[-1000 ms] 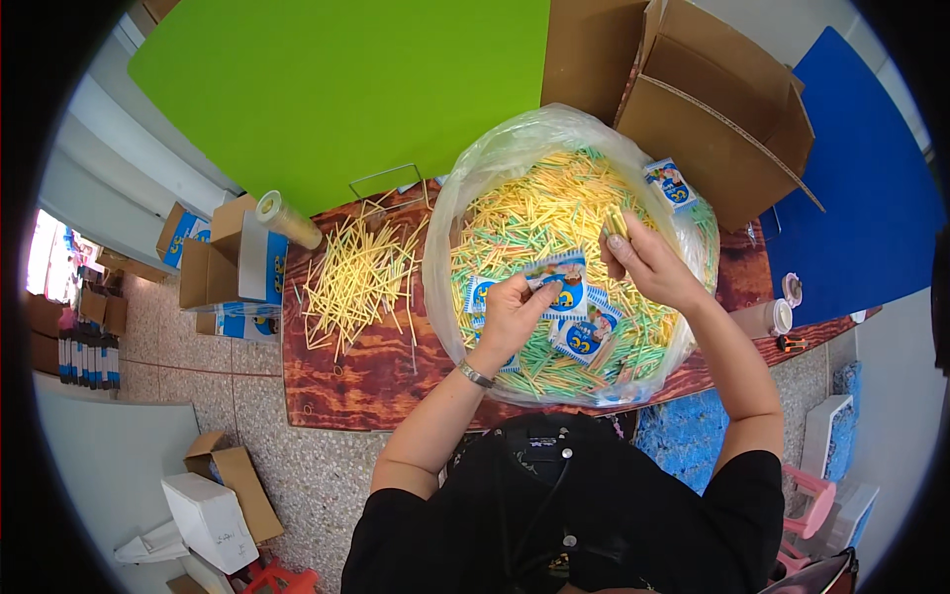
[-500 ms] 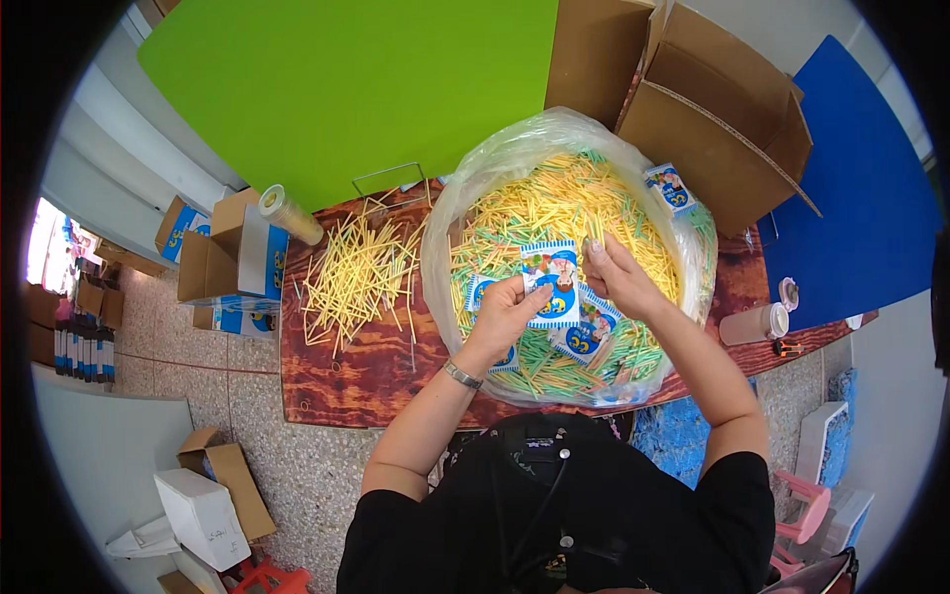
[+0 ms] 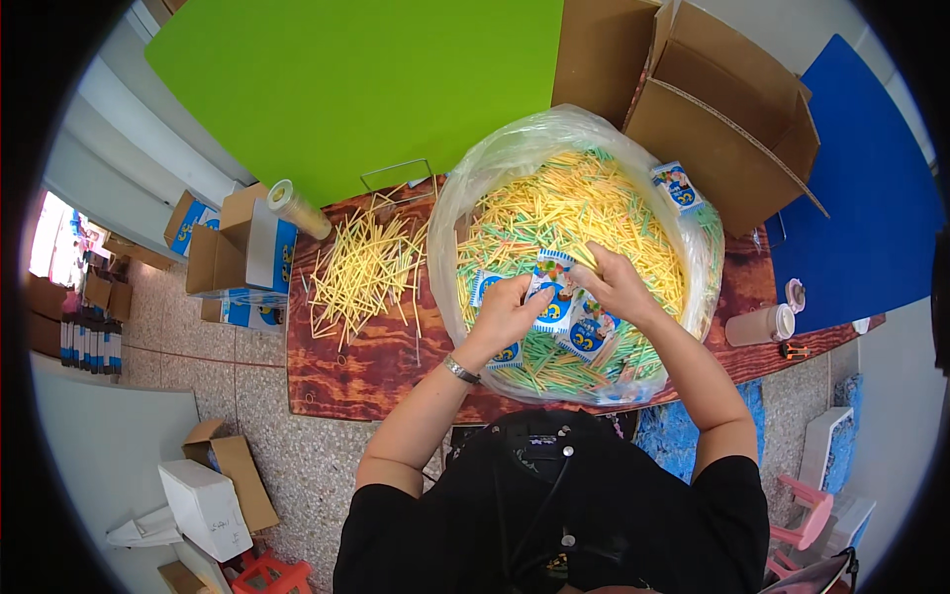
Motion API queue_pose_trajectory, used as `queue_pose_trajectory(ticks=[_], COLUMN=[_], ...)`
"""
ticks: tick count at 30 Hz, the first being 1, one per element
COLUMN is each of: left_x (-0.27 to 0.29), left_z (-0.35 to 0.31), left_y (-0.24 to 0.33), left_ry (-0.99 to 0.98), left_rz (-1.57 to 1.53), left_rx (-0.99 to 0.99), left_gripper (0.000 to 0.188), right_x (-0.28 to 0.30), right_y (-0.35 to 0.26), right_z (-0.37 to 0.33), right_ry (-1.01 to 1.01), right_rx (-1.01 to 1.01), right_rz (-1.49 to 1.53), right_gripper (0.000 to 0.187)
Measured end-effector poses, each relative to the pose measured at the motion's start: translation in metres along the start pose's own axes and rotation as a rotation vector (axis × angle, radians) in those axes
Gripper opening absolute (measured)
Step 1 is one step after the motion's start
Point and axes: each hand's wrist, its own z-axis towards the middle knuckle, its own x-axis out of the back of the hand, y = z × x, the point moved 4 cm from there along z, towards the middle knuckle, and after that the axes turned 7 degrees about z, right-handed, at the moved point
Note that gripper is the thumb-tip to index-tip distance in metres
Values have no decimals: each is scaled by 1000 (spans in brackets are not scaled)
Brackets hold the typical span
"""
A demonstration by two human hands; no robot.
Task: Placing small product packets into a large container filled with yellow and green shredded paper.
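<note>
Over a big clear plastic bag (image 3: 444, 233) heaped with thin yellow and green sticks (image 3: 554, 203), my left hand (image 3: 505, 315) grips a small blue-and-white packet (image 3: 556, 309) upright, thumb across its front. Closed at the packet's upper right edge, my right hand (image 3: 621, 287) pinches a few short yellow sticks (image 3: 586, 257). Whether their ends are inside the packet is hidden by the fingers. More such packets lie on the sticks below my hands: one printed packet (image 3: 591, 335) under the held one, others by my left hand. Another packet (image 3: 677, 186) rests at the bag's right rim.
A loose pile of yellow sticks (image 3: 366, 272) lies on the wood-patterned table (image 3: 346, 381), beside a clear tub (image 3: 297, 210) and a wire stand (image 3: 398, 178). Open cartons (image 3: 722, 119) stand behind the bag. A lidded jar (image 3: 760, 325) is at right, near a blue board (image 3: 851, 198).
My right hand has shifted down and left against the packet's top edge with the sticks. The packet has moved slightly and is partly covered by my fingers. The whole view has shifted a little.
</note>
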Motion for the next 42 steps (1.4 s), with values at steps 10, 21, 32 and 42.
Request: queue_pose_trajectory(ticks=[10,21,32,42], left_x=[7,15,24,17], left_z=[-7,-25,-32,-28], left_y=[13,22,31,34], left_ry=[164,487,563,541], left_rz=[1,232,348,602], left_rx=[48,-435,-564,-779], left_gripper=[23,29,35,40], right_x=[3,48,30,15], right_y=[-9,-71,-92,-104], right_z=[-6,-10,5,19], right_ry=[-101,-262,-697,-771], right_rx=[166,241,98,27], right_rz=[74,-83,-415,-844], right_gripper=[19,49,70,87])
